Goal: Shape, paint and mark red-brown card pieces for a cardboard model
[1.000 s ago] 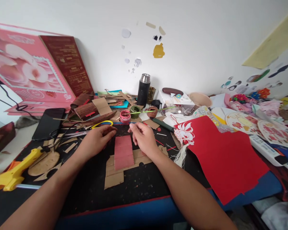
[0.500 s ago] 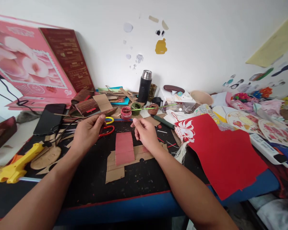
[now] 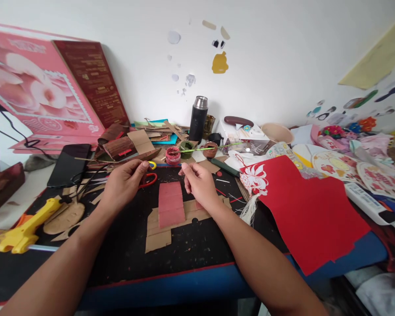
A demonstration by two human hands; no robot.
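Note:
My left hand (image 3: pixel 127 182) is closed, thumb pressed against the curled fingers, over the black work mat (image 3: pixel 125 254). Whatever it holds, if anything, is hidden. Right beside it are the yellow and red handles of scissors (image 3: pixel 149 182), partly behind my fingers. My right hand (image 3: pixel 199 182) is also closed, its thumb on bent fingers; I cannot make out anything in it. Between and below the hands lies a strip of cardboard painted dull red (image 3: pixel 171 205). Under that strip is bare brown cardboard (image 3: pixel 158 239), partly covered by my right forearm.
Behind the hands stand jars of red paint (image 3: pixel 173 156), green paint (image 3: pixel 186 148) and brown paint (image 3: pixel 210 150), with a black flask (image 3: pixel 198 120). Red felt-like sheet (image 3: pixel 316 210) lies right. A yellow glue gun (image 3: pixel 29 230) and black phone (image 3: pixel 68 164) lie left.
The view has shifted very slightly. My left hand has moved a little to the right relative to the scissors; my right hand and the cardboard look unchanged.

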